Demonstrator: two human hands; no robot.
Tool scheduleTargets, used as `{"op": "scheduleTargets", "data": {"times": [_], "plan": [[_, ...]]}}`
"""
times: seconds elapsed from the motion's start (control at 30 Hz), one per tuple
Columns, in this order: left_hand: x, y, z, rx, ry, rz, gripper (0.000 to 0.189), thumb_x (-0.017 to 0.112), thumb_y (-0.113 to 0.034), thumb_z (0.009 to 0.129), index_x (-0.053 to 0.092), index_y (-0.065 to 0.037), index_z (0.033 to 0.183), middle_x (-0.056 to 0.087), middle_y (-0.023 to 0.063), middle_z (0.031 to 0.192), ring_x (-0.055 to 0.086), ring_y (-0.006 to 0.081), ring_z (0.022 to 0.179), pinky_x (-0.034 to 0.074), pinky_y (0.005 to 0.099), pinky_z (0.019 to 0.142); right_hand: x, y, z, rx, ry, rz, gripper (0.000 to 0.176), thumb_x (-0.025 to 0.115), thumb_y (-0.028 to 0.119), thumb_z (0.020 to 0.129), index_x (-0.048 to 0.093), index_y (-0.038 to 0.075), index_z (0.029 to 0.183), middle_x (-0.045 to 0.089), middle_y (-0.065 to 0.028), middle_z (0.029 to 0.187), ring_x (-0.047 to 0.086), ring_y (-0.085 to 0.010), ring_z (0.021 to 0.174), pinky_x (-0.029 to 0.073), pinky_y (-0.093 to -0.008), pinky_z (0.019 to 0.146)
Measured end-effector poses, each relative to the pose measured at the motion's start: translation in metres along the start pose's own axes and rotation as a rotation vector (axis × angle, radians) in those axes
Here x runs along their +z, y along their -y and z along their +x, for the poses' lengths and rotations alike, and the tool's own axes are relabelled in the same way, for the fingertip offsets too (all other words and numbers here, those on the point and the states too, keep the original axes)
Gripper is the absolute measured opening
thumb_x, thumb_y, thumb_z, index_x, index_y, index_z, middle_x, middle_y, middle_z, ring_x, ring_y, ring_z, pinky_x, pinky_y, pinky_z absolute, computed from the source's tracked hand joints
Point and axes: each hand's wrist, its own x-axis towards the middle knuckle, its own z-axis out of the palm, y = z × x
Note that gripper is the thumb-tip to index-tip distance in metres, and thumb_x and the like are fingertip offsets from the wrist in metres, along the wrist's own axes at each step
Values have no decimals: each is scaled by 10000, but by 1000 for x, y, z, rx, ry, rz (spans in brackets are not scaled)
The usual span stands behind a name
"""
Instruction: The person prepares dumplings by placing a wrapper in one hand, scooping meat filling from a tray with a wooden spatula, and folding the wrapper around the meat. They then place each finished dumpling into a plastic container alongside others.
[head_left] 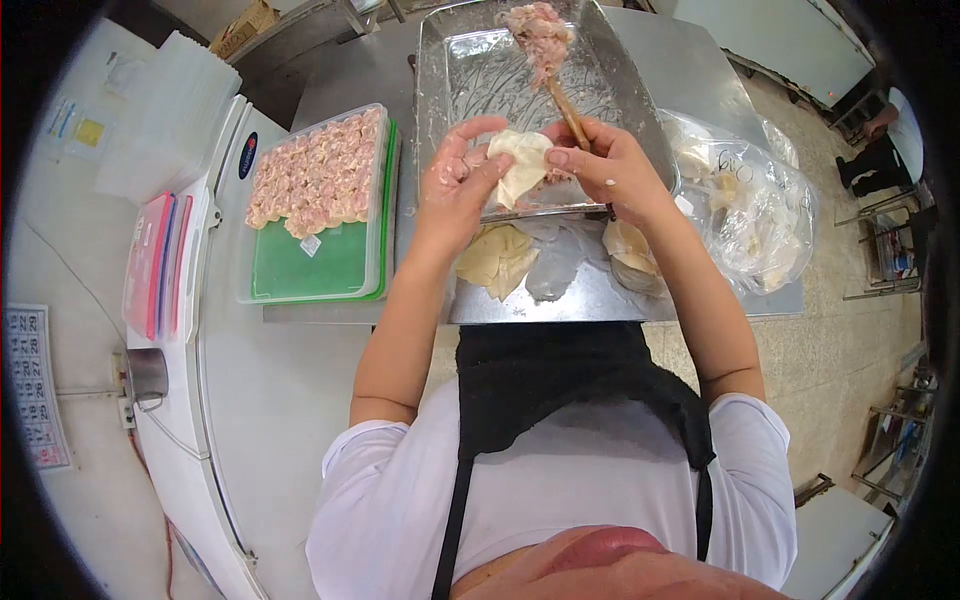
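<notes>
A pale round dumpling wrapper (522, 168) is pinched between my two hands, over the near edge of a metal tray (436, 90). My left hand (462, 185) grips its left side with the thumb on top. My right hand (618, 172) holds its right edge and also a wooden stick (568, 110), which slants away over the tray. A clump of pink minced meat (540, 38) covers the stick's far end, hiding its shape. Below my hands, yellowish wrappers (497, 258) lie on the steel table, with another stack of wrappers (630, 255) nearer my right forearm.
Left of the tray, a clear plastic container (384, 210) with a green base holds rows of filled dumplings (318, 170). A plastic bag of wrappers (750, 210) lies to the right. A white freezer (195, 250) stands at left. Another person (890, 145) is at far right.
</notes>
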Motion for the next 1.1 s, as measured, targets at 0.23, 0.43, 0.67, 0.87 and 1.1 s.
{"op": "scheduleTargets", "data": {"times": [0.23, 0.43, 0.67, 0.87, 1.1], "plan": [[27, 10, -6, 213, -42, 484, 470, 606, -1, 900, 477, 12, 1352, 651, 115, 1126, 606, 119, 1007, 481, 237, 850, -6, -23, 1, 38, 51, 193, 237, 757, 154, 780, 611, 76, 949, 522, 41, 669, 359, -26, 444, 227, -199, 390], [38, 23, -5, 198, -96, 374, 452, 617, 27, 887, 509, 16, 1326, 633, 99, 1160, 597, 116, 1024, 480, 240, 864, -21, -25, -5, 95, 97, 235, 177, 739, 147, 817, 612, 64, 908, 465, 59, 604, 317, -30, 425, 202, -221, 392], [42, 25, 0, 134, -167, 179, 412, 592, 31, 900, 518, 15, 1305, 618, 106, 1157, 590, 105, 994, 480, 233, 852, -21, -12, -15, 115, 42, 223, 202, 761, 145, 809, 570, 82, 819, 457, 62, 574, 337, -25, 415, 222, -211, 384], [-8, 34, 17, -247, -98, -178, 421, 618, -21, 895, 518, -17, 1304, 621, 74, 1123, 575, 103, 977, 471, 267, 863, -23, -16, -8, 98, 20, 227, 250, 763, 146, 814, 522, 102, 769, 458, 61, 560, 342, -28, 389, 213, -211, 361], [12, 30, -1, 203, 159, 328, 547, 592, 19, 891, 403, 11, 1404, 544, 86, 1320, 497, 177, 1228, 450, 318, 977, -11, -6, 2, 134, 32, 203, 189, 671, 234, 903, 626, 51, 908, 498, 46, 580, 330, -24, 376, 220, -213, 351]]}}
